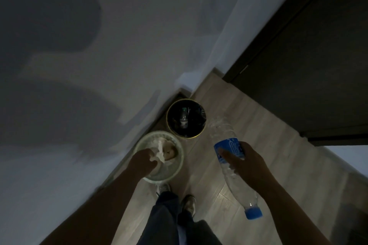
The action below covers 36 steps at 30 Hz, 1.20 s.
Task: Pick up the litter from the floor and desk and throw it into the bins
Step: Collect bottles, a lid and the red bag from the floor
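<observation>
Hovering over the pale bin (181,157), the left hand (144,162) pinched a crumpled white tissue (159,152) — seemingly to drop it in. The right hand (249,162) curled its fingers (227,155) round a clear, ribbed plastic bottle (229,148), cap toward five o'clock — probably bound for the black bin (167,119) at one o'clock.

We note two bins along the foot of the wall (99,49), which runs on our left. Near bin (180,158) just ahead of our shoes (163,187); far bin (168,123) right behind it, in the corner, another bottle (183,119) lying inside. Left hand (142,162) holds a tissue (160,152) above the near bin. Right hand (248,163) holds a bottle (228,145) to the right of both bins, above the floor (235,105), cap (253,213) toward us. Door (298,65) farther right.
</observation>
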### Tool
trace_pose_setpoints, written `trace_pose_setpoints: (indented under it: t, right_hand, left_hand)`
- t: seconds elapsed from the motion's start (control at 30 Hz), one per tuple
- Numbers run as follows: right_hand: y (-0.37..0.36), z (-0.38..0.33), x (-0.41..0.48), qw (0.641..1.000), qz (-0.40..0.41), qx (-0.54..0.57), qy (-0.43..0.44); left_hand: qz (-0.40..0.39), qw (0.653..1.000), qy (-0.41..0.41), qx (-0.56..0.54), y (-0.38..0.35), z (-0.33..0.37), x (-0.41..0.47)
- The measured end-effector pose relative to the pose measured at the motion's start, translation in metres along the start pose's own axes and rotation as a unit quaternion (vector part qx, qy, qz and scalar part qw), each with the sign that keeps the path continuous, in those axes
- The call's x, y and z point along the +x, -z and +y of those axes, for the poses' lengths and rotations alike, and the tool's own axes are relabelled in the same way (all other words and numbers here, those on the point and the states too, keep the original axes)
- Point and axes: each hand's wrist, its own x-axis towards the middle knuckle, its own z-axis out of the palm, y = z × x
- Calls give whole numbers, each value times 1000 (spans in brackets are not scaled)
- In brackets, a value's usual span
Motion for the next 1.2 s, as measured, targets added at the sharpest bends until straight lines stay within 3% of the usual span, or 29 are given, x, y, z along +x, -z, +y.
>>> trace_pose_setpoints:
  t: [0.27,0.43,0.67,0.77,0.9,1.2]
  right_hand:
    - [0,1,39,997,-52,-30,-57]
    - [-1,-1,85,993,-82,-40,-71]
    - [-7,-50,167,966,-180,-177,-54]
    - [-17,-79,196,947,-226,-227,-33]
    - [-18,-92,207,934,-192,-300,28]
    - [-25,-105,149,866,-242,-418,131]
  left_hand:
    - [-6,1000,-6,30,8,-3,-25]
    - [34,999,4,6,20,16,-49]
    - [106,990,76,-59,27,46,-76]
    - [147,981,102,-70,27,58,-78]
    - [163,974,125,-91,26,69,-76]
    - [193,950,166,-180,14,66,-116]
